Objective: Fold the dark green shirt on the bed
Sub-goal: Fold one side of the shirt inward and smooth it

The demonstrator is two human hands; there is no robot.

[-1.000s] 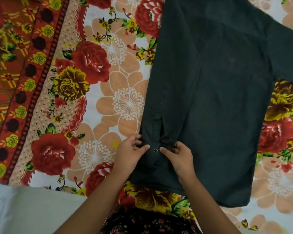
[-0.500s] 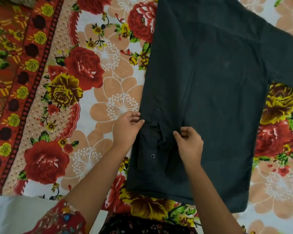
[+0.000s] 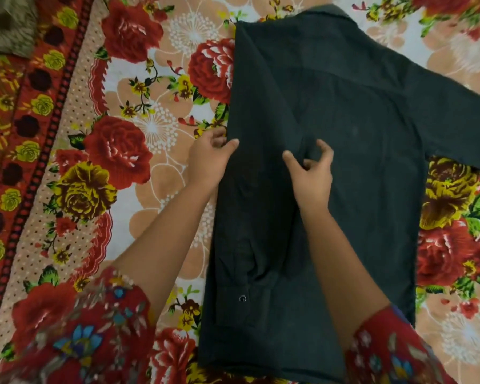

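The dark green shirt (image 3: 349, 167) lies back up on the flowered bedsheet (image 3: 139, 167). Its left side and sleeve are folded in over the body, the cuff with a button near the hem. The other sleeve stretches out to the right edge. My left hand (image 3: 209, 159) rests on the folded left edge of the shirt, thumb on the cloth and fingers at the fold. My right hand (image 3: 311, 173) sits on the folded sleeve near the middle, fingers curled and pinching a ridge of fabric.
A mottled grey-brown cloth (image 3: 9, 26) lies at the top left corner. The sheet's red patterned border (image 3: 25, 151) runs down the left side. My red flowered sleeves fill the lower corners.
Both hands have slid up the folded sleeve from the cuff near the hem to the middle of the shirt. The view has moved closer and up, and the collar shows now.
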